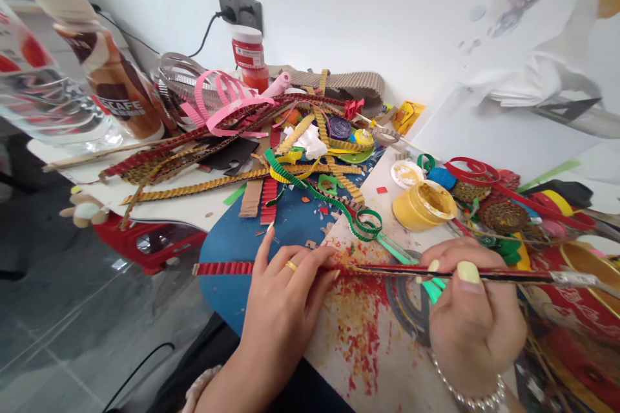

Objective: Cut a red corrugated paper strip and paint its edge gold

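Near the table's front, my left hand (288,293) presses and pinches a narrow red corrugated cardboard strip (223,269); its left end sticks out past my fingers. My right hand (477,316) is closed around a long paintbrush (526,276). The brush lies level, its metal collar to the right and its thin handle end beside my left fingertips. Beneath is a board (358,342) smeared with red and yellow paint. An open jar of yellow paint (423,206) stands behind my right hand, its lid (407,174) close by. Green-handled scissors (394,250) lie partly hidden by that hand.
Corrugated strips (203,187) and curled pink paper (232,109) pile up behind. A coffee bottle (116,83), a water bottle (43,103) and a red paint jar (249,57) stand at the back. Coiled cardboard pieces (504,214) crowd the right. A red stool (150,242) is below left.
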`<action>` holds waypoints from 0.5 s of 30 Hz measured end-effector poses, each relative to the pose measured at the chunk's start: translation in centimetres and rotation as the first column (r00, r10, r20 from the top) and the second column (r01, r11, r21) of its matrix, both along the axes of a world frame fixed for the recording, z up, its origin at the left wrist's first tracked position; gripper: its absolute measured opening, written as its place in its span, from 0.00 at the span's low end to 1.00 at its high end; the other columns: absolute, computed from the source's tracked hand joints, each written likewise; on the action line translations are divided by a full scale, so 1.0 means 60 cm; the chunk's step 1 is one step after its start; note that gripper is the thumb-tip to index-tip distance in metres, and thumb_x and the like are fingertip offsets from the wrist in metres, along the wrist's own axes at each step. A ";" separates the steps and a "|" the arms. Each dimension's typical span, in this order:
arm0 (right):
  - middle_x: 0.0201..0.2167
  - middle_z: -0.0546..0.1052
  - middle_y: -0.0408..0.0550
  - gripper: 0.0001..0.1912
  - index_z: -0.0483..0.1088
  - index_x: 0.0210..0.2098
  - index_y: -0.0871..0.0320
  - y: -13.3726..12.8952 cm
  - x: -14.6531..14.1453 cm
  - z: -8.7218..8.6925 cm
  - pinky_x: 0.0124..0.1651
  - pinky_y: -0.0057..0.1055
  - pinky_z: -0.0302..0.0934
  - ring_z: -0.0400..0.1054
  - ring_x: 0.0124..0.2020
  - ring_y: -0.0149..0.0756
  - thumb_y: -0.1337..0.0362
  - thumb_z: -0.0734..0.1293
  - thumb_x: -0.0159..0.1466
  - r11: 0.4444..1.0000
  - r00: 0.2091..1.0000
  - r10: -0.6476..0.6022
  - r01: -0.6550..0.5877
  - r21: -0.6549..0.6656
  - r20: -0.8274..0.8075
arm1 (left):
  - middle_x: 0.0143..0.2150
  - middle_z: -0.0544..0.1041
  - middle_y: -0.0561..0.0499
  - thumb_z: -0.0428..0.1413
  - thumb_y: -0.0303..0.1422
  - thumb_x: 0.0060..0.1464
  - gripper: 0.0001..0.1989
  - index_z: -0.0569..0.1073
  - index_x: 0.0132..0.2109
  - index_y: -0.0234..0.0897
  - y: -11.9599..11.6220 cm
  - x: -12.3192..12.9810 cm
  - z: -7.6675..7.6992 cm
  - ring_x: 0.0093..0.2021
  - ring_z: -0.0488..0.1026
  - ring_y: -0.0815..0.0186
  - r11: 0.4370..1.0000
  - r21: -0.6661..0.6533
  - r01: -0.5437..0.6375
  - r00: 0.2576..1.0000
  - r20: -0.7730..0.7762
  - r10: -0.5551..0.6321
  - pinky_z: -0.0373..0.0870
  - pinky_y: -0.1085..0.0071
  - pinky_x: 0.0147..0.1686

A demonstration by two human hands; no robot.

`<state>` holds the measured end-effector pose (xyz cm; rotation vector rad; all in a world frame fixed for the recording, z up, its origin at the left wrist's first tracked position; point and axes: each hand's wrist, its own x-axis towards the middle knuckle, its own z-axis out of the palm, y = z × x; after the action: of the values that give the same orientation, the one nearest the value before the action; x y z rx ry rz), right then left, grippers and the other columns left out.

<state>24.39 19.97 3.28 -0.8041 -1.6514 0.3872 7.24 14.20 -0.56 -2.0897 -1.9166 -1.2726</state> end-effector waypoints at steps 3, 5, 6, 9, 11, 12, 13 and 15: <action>0.26 0.65 0.40 0.10 0.66 0.31 0.55 0.001 -0.001 -0.001 0.36 0.35 0.56 0.63 0.31 0.34 0.67 0.57 0.68 1.000 1.000 0.017 -0.017 0.000 0.000 | 0.34 0.80 0.57 0.50 0.31 0.63 0.06 0.69 0.46 0.42 -0.001 0.000 0.000 0.36 0.76 0.67 1.000 0.005 -0.007 1.000 0.001 0.007 0.52 0.51 0.63; 0.26 0.65 0.40 0.11 0.66 0.30 0.55 0.001 0.000 -0.002 0.35 0.35 0.56 0.63 0.31 0.34 0.67 0.57 0.68 1.000 1.000 0.019 -0.019 0.004 0.004 | 0.34 0.80 0.57 0.50 0.31 0.62 0.06 0.69 0.46 0.41 -0.001 0.000 0.000 0.36 0.76 0.67 1.000 0.006 -0.009 1.000 0.001 0.009 0.52 0.50 0.62; 0.26 0.65 0.40 0.11 0.66 0.30 0.55 0.001 0.001 -0.002 0.35 0.35 0.56 0.63 0.31 0.34 0.67 0.57 0.68 1.000 1.000 0.015 -0.015 0.002 0.007 | 0.34 0.80 0.57 0.51 0.31 0.62 0.06 0.69 0.46 0.41 -0.001 0.000 0.000 0.36 0.76 0.67 1.000 0.006 -0.009 1.000 0.001 0.009 0.52 0.50 0.62; 0.26 0.66 0.41 0.11 0.66 0.30 0.55 0.000 0.002 -0.003 0.35 0.35 0.56 0.63 0.31 0.35 0.66 0.57 0.67 1.000 1.000 0.012 -0.012 -0.006 0.006 | 0.34 0.80 0.57 0.51 0.31 0.62 0.06 0.69 0.46 0.42 -0.001 0.000 0.000 0.36 0.75 0.67 1.000 0.004 -0.006 1.000 0.001 0.006 0.52 0.50 0.62; 0.26 0.66 0.41 0.11 0.66 0.30 0.55 -0.001 0.002 -0.003 0.35 0.36 0.56 0.63 0.31 0.35 0.67 0.57 0.67 1.000 1.000 0.019 -0.019 -0.006 -0.003 | 0.34 0.80 0.57 0.51 0.31 0.62 0.06 0.69 0.46 0.42 0.000 0.000 0.000 0.36 0.75 0.68 1.000 0.002 -0.005 1.000 0.002 0.005 0.52 0.51 0.62; 0.26 0.66 0.41 0.11 0.66 0.30 0.55 -0.001 0.001 -0.003 0.35 0.36 0.56 0.63 0.31 0.35 0.67 0.57 0.67 1.000 1.000 0.021 -0.021 -0.008 -0.004 | 0.34 0.80 0.57 0.51 0.31 0.62 0.06 0.69 0.46 0.42 0.000 0.000 0.000 0.36 0.75 0.68 1.000 0.001 -0.004 1.000 0.002 0.004 0.51 0.51 0.62; 0.26 0.66 0.41 0.11 0.66 0.30 0.55 -0.001 0.001 -0.003 0.35 0.36 0.56 0.63 0.31 0.35 0.66 0.57 0.67 1.000 1.000 0.020 -0.020 -0.015 -0.002 | 0.34 0.80 0.58 0.51 0.30 0.62 0.06 0.69 0.46 0.42 0.000 0.000 0.000 0.36 0.75 0.68 1.000 0.000 -0.004 1.000 0.001 0.004 0.51 0.52 0.63; 0.25 0.66 0.41 0.11 0.66 0.30 0.55 -0.001 0.000 -0.004 0.34 0.36 0.56 0.63 0.31 0.36 0.66 0.57 0.67 1.000 1.000 0.008 -0.008 -0.024 0.004 | 0.34 0.79 0.58 0.51 0.30 0.62 0.06 0.69 0.46 0.42 0.000 0.000 0.000 0.36 0.75 0.68 1.000 0.001 -0.002 1.000 0.001 0.002 0.50 0.53 0.63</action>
<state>24.41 19.92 3.04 -0.8172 -1.6572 0.4118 7.21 14.19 -0.57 -2.0872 -1.9178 -1.2746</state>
